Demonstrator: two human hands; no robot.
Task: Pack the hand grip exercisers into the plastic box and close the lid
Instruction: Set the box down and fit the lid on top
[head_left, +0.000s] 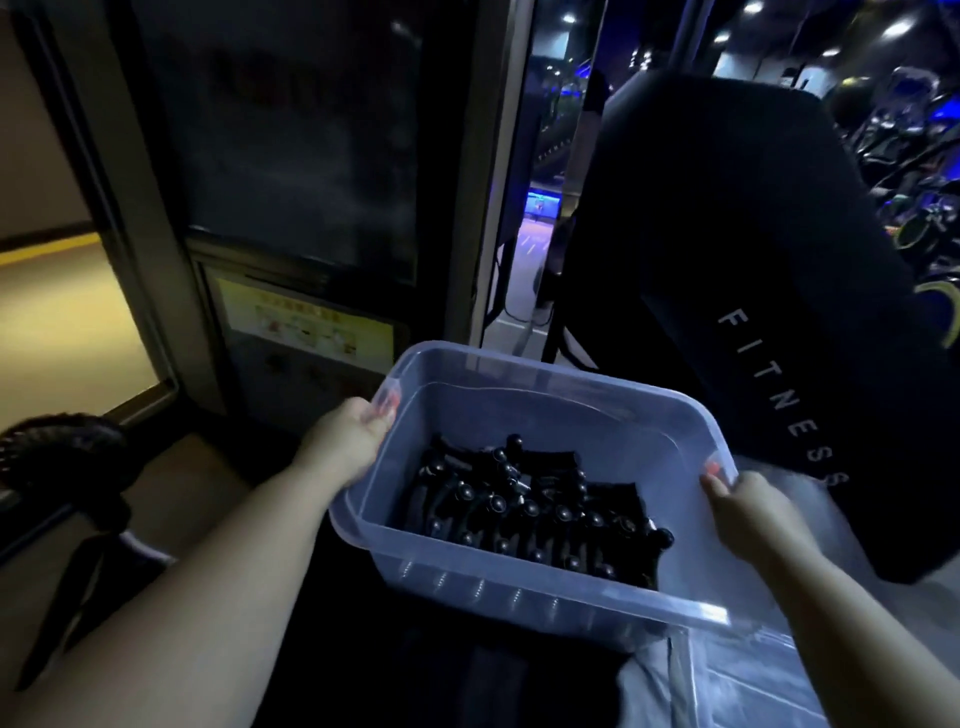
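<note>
Now | left hand (353, 436) grips left rim of box (545, 370), fingers (385, 411) curled over it | right hand (748, 504) likewise on right rim | exercisers (530, 509) heaped on box floor, below and between fingers

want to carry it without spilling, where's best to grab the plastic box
Grip the plastic box by the out-turned rim at its opposite ends, one hand from each side, as the left hand and right hand do; its walls are smooth and sloped.
</note>
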